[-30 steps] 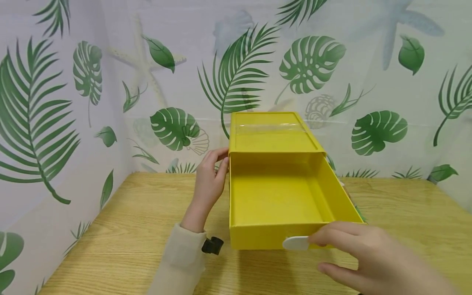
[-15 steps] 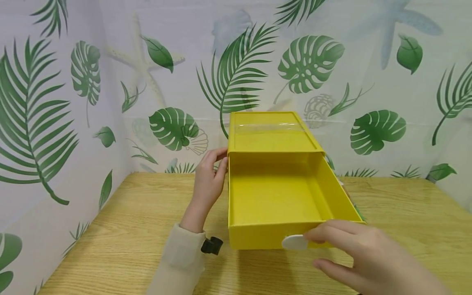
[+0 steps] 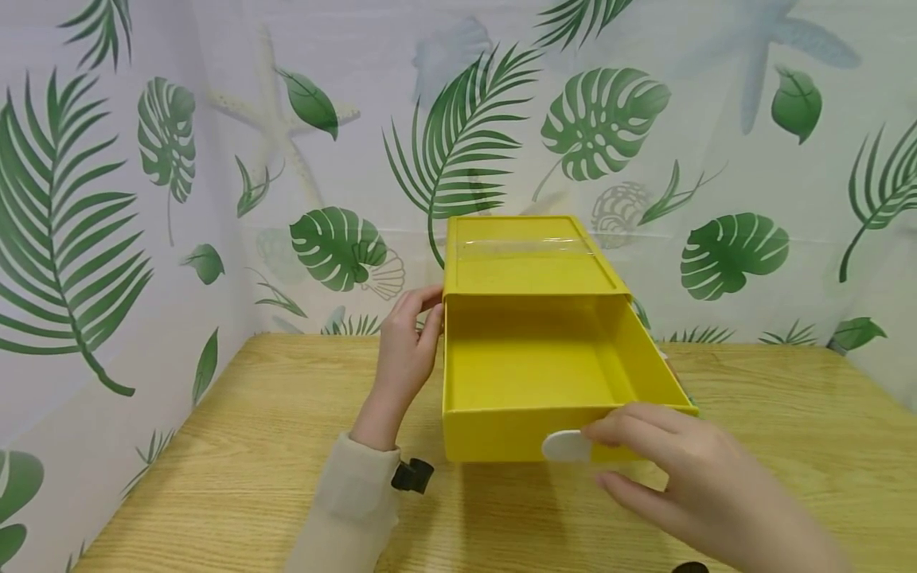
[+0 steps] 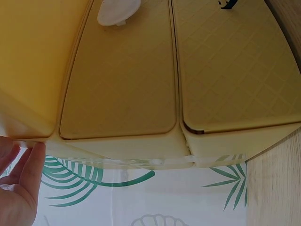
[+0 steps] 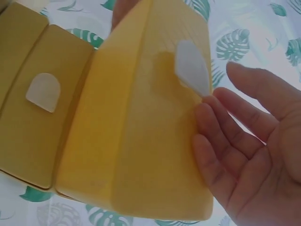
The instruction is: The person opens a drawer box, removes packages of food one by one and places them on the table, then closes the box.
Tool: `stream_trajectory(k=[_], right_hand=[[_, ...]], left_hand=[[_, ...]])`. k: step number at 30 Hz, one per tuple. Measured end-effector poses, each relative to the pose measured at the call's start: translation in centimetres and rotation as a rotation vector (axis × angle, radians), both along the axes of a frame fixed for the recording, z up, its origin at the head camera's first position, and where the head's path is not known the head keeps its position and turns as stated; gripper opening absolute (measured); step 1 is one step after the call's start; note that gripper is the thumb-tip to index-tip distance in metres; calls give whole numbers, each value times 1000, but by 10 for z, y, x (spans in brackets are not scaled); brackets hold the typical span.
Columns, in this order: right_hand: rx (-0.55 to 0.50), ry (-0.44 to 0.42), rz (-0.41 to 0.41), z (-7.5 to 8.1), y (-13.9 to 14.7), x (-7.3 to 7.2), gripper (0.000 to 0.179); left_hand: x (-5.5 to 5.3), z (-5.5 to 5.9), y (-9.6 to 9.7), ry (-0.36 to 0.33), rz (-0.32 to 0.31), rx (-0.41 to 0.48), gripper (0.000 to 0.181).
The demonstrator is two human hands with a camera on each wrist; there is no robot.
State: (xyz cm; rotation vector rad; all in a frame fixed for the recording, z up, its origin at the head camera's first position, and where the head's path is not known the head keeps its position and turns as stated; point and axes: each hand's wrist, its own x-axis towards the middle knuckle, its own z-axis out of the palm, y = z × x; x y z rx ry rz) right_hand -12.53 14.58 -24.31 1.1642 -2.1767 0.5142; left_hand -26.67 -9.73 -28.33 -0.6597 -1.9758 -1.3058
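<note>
A yellow drawer cabinet (image 3: 530, 274) stands on the table, its top drawer (image 3: 501, 434) pulled well out and empty. On the drawer's front is a white rounded tab (image 3: 566, 446). My right hand (image 3: 673, 454) touches that front beside the tab; in the right wrist view its fingers (image 5: 218, 127) lie extended against the yellow panel, thumb apart. My left hand (image 3: 408, 342) rests on the cabinet's left side near the top, fingertips partly hidden behind it. Two closed lower drawers (image 4: 122, 84) show in the left wrist view, one with a white tab (image 4: 118, 10).
The wood-grain table (image 3: 286, 461) extends to both sides of the cabinet. Behind it hangs a white cloth (image 3: 344, 175) printed with green leaves. A strip of clear tape (image 3: 523, 248) crosses the cabinet top. A black strap (image 3: 412, 476) sits by the left sleeve.
Over the last half second the top drawer has slid a little inward, away from me, with my right hand moving along with it. My left hand has stayed in place.
</note>
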Motion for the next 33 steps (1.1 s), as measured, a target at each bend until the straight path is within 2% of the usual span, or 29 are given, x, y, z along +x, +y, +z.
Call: stream_trajectory(k=[5,10,14,22,25,29,33], right_hand=[[-3,26,-76,0,-4,-4,38],[-22,38,-102,-2,-7,-8,40],[-34,47,-112,-5,-7,-12,41],[-86,74,-80,-9,-9,-19,40],[-82,62,-91,-5,-11,-20,40],[-38,12,-148,3,-13,-19,16],[-13,-19,-198,10,-17,-18,24]], left_hand=[[1,1,0,-5,-1,-4,21],[0,1,0,-11,-7,-1,21],[1,1,0,-15,-14,5,21],[1,1,0,-2,-7,-3,22],[1,2,0,1,-3,-8,22],[1,2,0,7,7,-10,21],[1,1,0,2,10,-11,22]])
